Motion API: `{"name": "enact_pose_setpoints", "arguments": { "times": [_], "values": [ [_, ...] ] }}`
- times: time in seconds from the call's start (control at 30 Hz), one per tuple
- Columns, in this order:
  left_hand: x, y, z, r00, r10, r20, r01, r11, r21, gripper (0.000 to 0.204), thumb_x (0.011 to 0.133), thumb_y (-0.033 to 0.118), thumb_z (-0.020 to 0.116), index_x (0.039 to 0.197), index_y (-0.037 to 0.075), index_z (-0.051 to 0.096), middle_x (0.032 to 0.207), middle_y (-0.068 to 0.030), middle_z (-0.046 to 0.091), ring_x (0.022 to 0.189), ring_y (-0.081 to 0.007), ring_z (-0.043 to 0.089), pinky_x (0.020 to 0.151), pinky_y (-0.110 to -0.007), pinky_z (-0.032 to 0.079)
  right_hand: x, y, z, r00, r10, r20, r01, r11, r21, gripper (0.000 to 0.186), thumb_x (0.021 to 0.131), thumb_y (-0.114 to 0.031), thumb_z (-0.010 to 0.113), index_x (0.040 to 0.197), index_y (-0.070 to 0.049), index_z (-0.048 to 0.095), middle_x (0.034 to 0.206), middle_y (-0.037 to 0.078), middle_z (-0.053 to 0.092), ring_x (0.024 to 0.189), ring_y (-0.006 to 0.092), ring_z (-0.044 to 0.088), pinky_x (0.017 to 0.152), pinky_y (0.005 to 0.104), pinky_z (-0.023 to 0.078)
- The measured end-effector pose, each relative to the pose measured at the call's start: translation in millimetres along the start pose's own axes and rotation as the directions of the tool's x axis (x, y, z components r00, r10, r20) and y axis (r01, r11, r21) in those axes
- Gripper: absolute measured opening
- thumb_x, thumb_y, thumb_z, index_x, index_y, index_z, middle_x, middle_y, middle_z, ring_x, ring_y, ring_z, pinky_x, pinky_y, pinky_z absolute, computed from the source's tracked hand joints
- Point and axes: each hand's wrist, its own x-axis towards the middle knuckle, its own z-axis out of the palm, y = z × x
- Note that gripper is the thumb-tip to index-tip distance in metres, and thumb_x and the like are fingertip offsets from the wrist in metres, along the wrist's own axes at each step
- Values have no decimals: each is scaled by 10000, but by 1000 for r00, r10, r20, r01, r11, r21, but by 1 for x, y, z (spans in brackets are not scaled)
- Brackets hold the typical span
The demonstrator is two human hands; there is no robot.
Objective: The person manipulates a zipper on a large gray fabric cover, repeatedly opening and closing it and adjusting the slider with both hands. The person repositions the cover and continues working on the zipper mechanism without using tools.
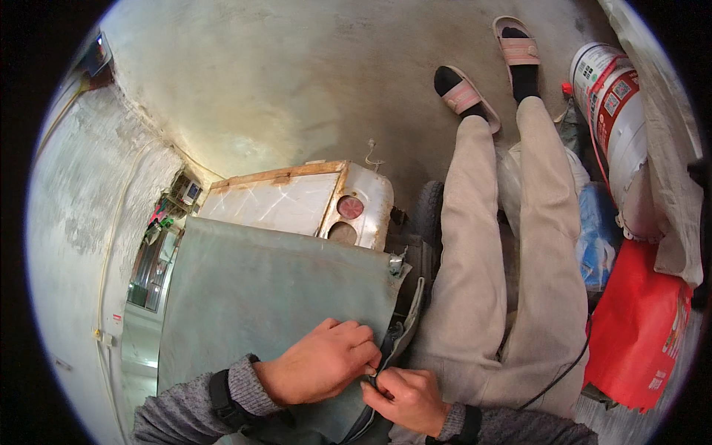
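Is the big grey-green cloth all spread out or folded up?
Mostly spread out: the grey-green cloth lies flat and wide. Only its right edge curls where the left hand and right hand pinch it.

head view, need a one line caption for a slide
Both hands, left and right, pinch the edge of a grey-green sheet beside a seated person's beige trousers.

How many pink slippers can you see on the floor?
2. One pink strapped slipper sits on the grey concrete floor left of the other pink slipper, which lies farther up; each is on a black-socked foot. None seems hidden.
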Motion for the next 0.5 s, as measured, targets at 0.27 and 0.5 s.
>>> {"name": "enact_pose_setpoints", "arguments": {
  "times": [0.27, 0.5],
  "values": [
    [10, 3, -15, 958, 273, 94, -288, 891, 352, 206, 759, 212, 678, 877, 85, 568, 836, -44, 501, 821, -219, 550, 701, -345, 449, -1, 3, -2, 1000, 5, 18, -6, 1000, 4, 276, 809, -195, 763, 696, -84, 537, 586, 87, 574, 517, 283, 621, 467, 408, 483],
    [21, -3, -8, 897, 424, 121, -438, 825, 357, 261, 663, 213, 673, 789, 83, 485, 809, -54, 494, 784, -221, 536, 698, -334, 460, -3, 4, 2, 999, -19, -31, 19, 1000, 9, 276, 795, -181, 769, 689, -79, 536, 589, 87, 574, 517, 279, 620, 464, 404, 482]
  ]
}}
